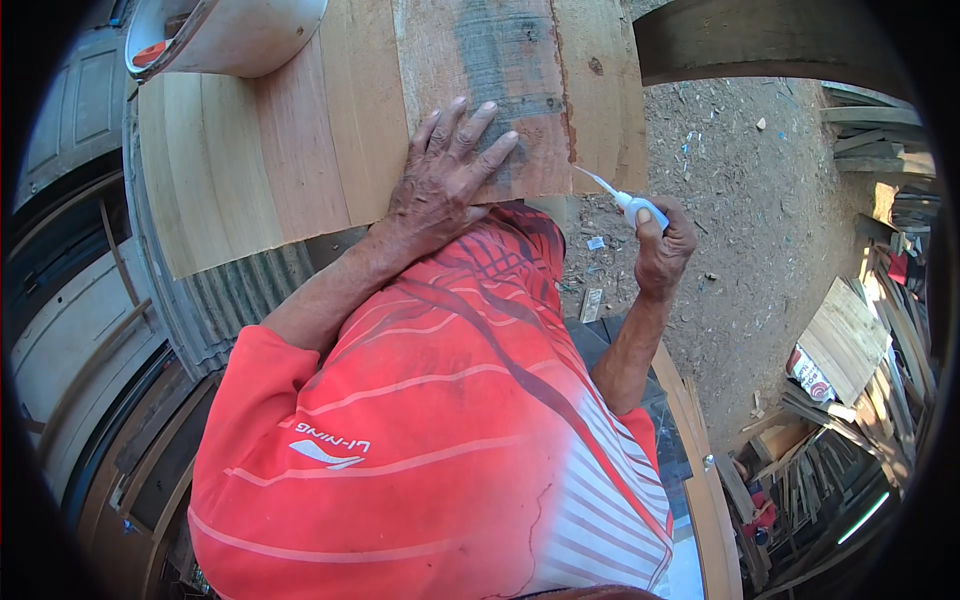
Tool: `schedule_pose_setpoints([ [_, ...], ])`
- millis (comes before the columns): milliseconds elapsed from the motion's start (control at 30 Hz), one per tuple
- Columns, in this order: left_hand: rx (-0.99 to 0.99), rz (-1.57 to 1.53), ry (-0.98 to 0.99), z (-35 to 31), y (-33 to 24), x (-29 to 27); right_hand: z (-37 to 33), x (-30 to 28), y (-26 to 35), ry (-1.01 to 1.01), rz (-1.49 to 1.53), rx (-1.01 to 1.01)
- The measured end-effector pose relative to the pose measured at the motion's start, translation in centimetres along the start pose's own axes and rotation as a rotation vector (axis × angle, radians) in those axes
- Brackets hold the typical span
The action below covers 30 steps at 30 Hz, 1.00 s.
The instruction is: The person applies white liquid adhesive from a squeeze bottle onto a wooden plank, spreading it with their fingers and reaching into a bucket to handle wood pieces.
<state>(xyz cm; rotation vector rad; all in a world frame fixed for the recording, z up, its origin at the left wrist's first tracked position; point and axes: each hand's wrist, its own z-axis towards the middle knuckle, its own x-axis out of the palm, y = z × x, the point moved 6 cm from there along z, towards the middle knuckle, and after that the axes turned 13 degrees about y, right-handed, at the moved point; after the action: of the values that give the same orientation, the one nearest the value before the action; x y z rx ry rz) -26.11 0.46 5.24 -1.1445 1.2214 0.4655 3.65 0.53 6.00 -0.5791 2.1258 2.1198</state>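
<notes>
A broad panel of joined wooden boards point(360, 120) lies in front of me, with a grey-stained board among the paler ones. My left hand point(445, 170) rests flat near its front edge, fingers spread. In my right hand point(664, 245), just off the panel's front right corner, is a small white squeeze bottle point(637, 207) with a long thin nozzle. The nozzle points up and left, its tip by the front end of a dark, rough seam point(568, 90) between two boards. Whether the tip touches the wood I cannot tell.
A white bucket point(250, 35) with something orange in it stands at the panel's far left. Corrugated sheet point(245, 295) shows below the panel's left part. Littered dirt ground point(740, 200) lies to the right, with piled wood scraps point(820, 470) beyond. A dark curved beam point(770, 42) crosses at the far right.
</notes>
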Motion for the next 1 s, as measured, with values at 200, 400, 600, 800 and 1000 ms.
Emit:
schedule_pose_setpoints([
  [200, 0.003, 0.009, -0.007, 0.0, -0.1, 0.0, -0.2, -0.1, -0.4, -0.01, -0.02, 0.024],
  [400, 0.009, 0.011, -0.019, 0.0, 0.1, 0.1, -0.2, 0.0, -0.2, -0.007, 0.007, 0.003],
  [600, 0.003, 0.019, -0.007, 0.0, 0.1, 0.1, -0.4, 0.0, 0.1, -0.022, 0.022, 0.007],
  [800, 0.002, 0.005, -0.005, 0.0, 0.0, 0.1, -0.6, 0.0, 0.4, -0.015, -0.007, 0.014],
  [1000, -0.001, 0.012, -0.008, 0.0, 0.0, 0.0, -0.8, 0.0, 0.5, -0.007, -0.01, 0.023],
])
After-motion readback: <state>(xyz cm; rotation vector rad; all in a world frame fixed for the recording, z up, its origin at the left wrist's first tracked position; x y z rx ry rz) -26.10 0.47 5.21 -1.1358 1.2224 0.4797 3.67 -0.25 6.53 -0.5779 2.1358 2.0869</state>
